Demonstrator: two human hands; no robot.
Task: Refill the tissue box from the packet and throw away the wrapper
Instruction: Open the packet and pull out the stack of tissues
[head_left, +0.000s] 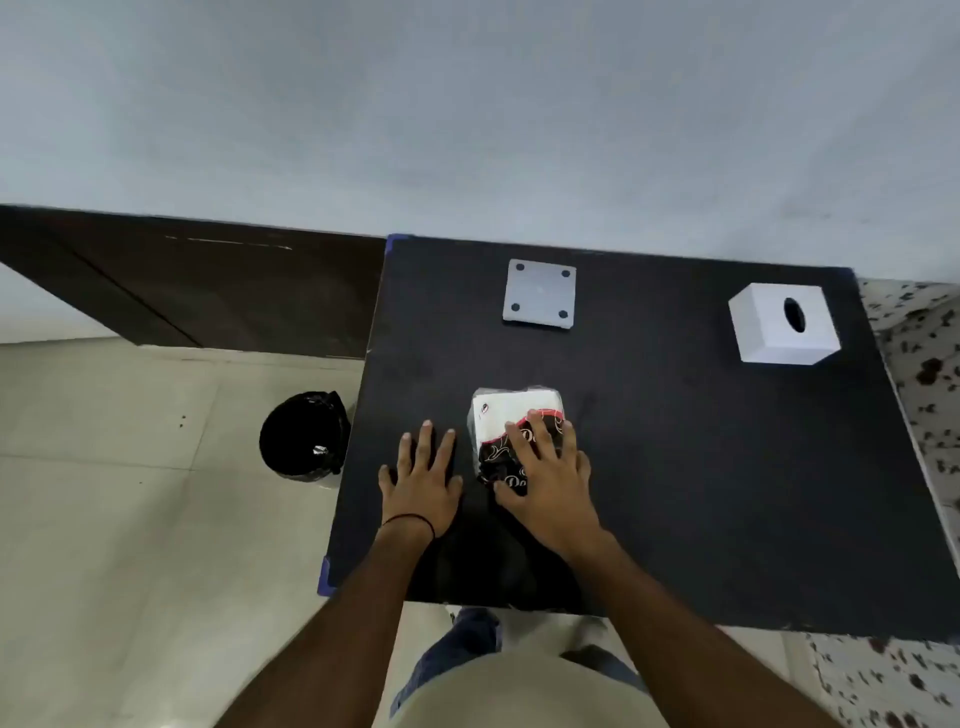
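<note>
A tissue packet (506, 415) in a clear wrapper with black and red print lies on the black table (675, 467), near the front middle. My right hand (550, 478) rests flat on the packet's near half, fingers spread over it. Just left of the packet, my left hand (423, 475) lies flat on the table with its fingers apart, holding nothing. The white cube tissue box (782, 325) with a dark oval slot stands at the far right of the table. Its flat white base panel (540, 293) with four dark dots lies apart at the far middle.
A bin lined with a black bag (304, 439) stands on the tiled floor left of the table. A dark wooden panel (208, 291) runs along the wall behind it. A speckled surface (930, 374) borders the table's right edge.
</note>
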